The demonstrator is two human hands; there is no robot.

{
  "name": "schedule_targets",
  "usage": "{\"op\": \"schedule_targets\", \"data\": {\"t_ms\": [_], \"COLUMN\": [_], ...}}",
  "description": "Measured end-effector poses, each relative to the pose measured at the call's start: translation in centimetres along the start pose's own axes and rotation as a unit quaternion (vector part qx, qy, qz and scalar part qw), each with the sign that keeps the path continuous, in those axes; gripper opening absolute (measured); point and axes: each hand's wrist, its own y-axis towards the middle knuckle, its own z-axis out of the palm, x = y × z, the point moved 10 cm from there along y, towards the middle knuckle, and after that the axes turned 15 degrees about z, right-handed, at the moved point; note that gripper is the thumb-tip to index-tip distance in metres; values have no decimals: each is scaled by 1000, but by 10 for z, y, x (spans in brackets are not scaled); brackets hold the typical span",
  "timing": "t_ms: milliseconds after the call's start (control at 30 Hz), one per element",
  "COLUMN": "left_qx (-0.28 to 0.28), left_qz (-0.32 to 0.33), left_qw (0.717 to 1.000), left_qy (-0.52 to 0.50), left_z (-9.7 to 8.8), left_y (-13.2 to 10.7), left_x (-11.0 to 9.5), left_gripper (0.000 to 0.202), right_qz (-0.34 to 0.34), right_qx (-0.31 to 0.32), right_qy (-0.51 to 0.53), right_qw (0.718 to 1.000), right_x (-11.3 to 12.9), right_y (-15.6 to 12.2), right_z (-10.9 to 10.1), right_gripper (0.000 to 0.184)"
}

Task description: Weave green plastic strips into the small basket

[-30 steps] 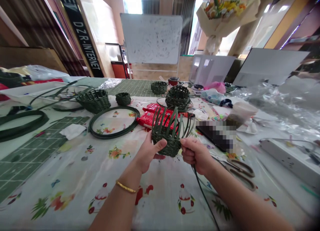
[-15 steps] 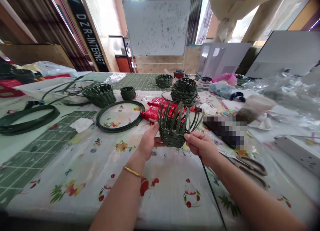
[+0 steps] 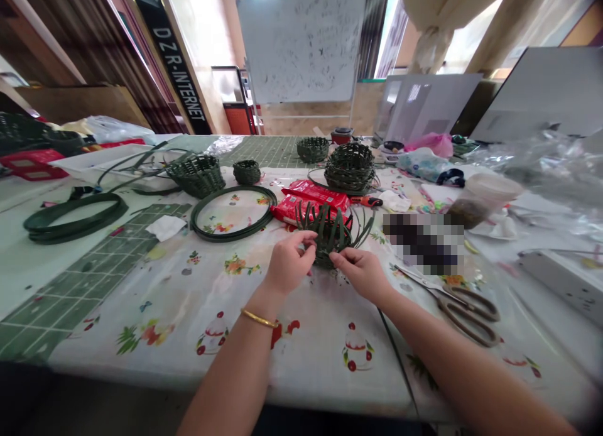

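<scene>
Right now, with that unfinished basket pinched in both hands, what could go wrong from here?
The free upright strips of the half-woven green basket could spring out of the weave if the left hand or right hand loosens its pinch. The scissors lie with their tips close to the right hand, so a careless move might catch them. The thin dark strip running over the table edge could perhaps snag.
</scene>
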Motion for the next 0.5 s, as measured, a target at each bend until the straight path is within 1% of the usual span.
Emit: {"op": "schedule_targets", "data": {"t_ms": [33, 100, 167, 267, 300, 333, 400, 433, 467, 500], "left_qx": [-4, -9, -5, 8, -2, -24, -80, -95, -96, -83], "left_qz": [-1, 1, 3, -16, -21, -20, 6, 23, 37, 44], "left_qw": [1000, 1000, 1000, 1000, 1000, 999, 990, 985, 983, 985], "left_qy": [-4, 8, 24, 14, 22, 44, 115, 143, 155, 148], "left_z": [1, 2, 1, 3, 1, -4, -16, -19, -18, -15], "left_y": [0, 1, 2, 3, 2, 2, 0, -1, -1, -1], "left_x": [0, 0, 2, 9, 11, 11, 4, -1, -5, -7], "left_gripper": [33, 39, 37, 27, 26, 26, 23, 20, 15, 10], "right_qz": [4, 6, 4, 8, 12, 16, 24, 27, 28, 30], "right_qx": [1, 7, 14, 29, 31, 32, 32, 30, 27, 25], "right_qy": [4, 6, -2, -6, -5, -6, -8, -10, -12, -13], "right_qw": [1000, 1000, 1000, 1000, 999, 999, 999, 999, 999, 999], "right_x": [-1, -3, -3, -5, -6, -7, -8, -8, -7, -7], "right_y": [0, 1, 1, 2, 2, 3, 3, 3, 3, 3], "right_z": [0, 1, 2, 5, 5, 5, 6, 6, 6, 5], "right_gripper": [39, 39, 39, 39, 39, 39, 39, 39, 39, 39]}}
